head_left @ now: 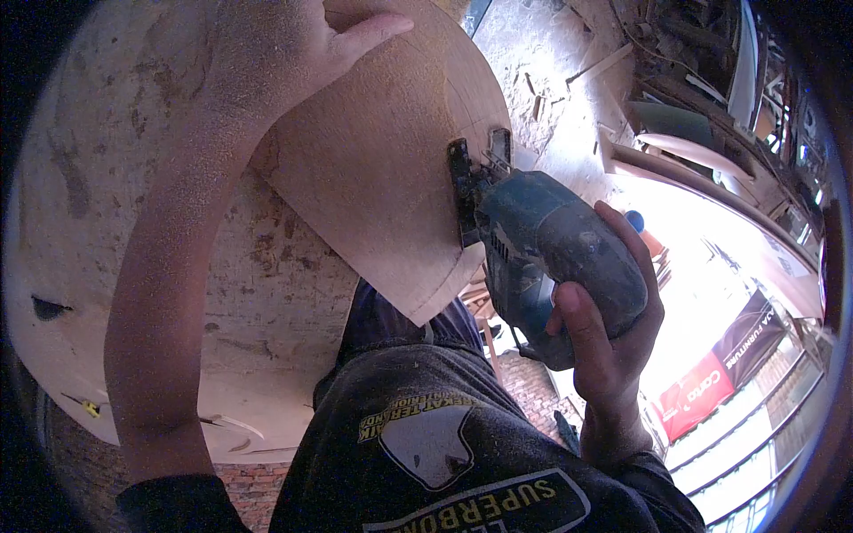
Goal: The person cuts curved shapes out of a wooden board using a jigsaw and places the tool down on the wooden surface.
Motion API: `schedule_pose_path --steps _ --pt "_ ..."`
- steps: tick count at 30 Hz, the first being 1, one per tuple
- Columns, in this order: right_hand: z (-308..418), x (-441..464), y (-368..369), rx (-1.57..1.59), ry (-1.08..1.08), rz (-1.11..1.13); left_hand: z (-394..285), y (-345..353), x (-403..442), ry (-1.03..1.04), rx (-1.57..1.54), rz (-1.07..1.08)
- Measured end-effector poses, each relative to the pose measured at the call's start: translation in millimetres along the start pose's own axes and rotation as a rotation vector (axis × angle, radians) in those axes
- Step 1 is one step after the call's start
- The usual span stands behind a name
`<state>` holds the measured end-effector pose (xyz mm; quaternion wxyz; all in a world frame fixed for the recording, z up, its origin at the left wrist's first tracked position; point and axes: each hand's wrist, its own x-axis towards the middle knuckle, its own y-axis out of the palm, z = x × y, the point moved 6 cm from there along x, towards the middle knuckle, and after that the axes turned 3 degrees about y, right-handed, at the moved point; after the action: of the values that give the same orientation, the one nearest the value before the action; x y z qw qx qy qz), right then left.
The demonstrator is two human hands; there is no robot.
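Observation:
My right hand (613, 329) is wrapped round the handle of a dark teal jigsaw (569, 240). The metal base of the jigsaw rests against the right edge of a thin brown wooden board (382, 151). That board has a curved edge at the upper right and a pointed corner toward my body. At the top, my left hand (311, 35) lies on the board with the thumb stretched out to the right; its other fingers are mostly out of view. Sawdust covers my left forearm.
Under the board is a large stained wooden worktop (284, 311). A small yellow object (90, 408) lies near its lower left edge. Wood scraps and boards (684, 169) fill the upper right. A red banner (697, 397) and brick flooring (524, 386) show lower down.

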<state>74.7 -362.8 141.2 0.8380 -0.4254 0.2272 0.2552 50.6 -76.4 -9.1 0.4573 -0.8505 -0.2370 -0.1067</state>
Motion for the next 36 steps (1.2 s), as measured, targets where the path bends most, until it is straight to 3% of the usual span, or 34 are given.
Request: schedule_pose_path --steps 5,11,20,23,36 --pt "0.7 2.2 0.2 -0.072 -0.062 -0.016 -1.7 1.6 -0.2 -0.038 0.040 0.002" --pt "1.1 2.6 -0.4 -0.073 -0.065 -0.012 -1.8 0.0 0.9 0.062 0.026 -0.041" --pt "3.8 4.5 -1.1 -0.103 -0.082 -0.010 -0.1 0.1 1.7 -0.006 -0.016 -0.014" --pt "4.9 5.7 -1.6 -0.124 -0.093 -0.005 -10.5 -11.9 5.2 0.084 0.062 0.021" --pt "11.1 10.5 -1.9 -0.188 -0.150 -0.004 -7.4 -5.2 4.3 -0.018 0.095 0.025"
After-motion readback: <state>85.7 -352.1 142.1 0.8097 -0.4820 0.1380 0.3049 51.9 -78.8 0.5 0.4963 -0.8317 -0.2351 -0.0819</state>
